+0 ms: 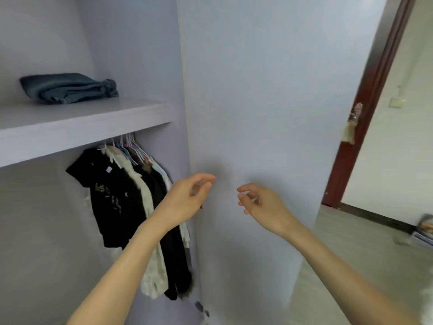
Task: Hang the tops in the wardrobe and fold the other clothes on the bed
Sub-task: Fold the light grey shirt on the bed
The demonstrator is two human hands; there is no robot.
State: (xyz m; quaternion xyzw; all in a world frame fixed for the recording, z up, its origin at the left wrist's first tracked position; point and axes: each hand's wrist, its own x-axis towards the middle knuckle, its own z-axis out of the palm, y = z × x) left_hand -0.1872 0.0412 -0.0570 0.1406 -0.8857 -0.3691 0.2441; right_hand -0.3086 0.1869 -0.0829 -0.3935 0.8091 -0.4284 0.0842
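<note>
At the far left we see the open wardrobe [46, 207], pale lilac inside. A shelf [82, 127] runs across it, and on the shelf lies a folded pair of blue jeans [68, 89].

Under the shelf the tops [131, 202] hang close together on hangers [127, 146] from a rail we cannot make out. A black printed top is at the front, then a cream one, then darker ones, with a pale one at the back against the wardrobe's right side. They hang to the left of our hands and slightly farther back.

Our left forearm rises from the bottom edge and crosses in front of the lower part of the hanging tops. Our left hand [187, 195] is just right of the tops, at the front edge of the wardrobe panel, with its fingers loosely curled and nothing held. It touches no garment.

Next comes the wide, plain wardrobe door [257, 90], which stands directly ahead of both hands.

Our right hand [260, 202] hovers in front of this door, a little apart from the left hand, its fingers also loosely bent and holding nothing. We cannot tell whether either hand touches the door.

Further right are a dark red door frame [365, 109], a pale floor [339, 266] and, at the far edge, a stack of what look like books or magazines [424, 233].
</note>
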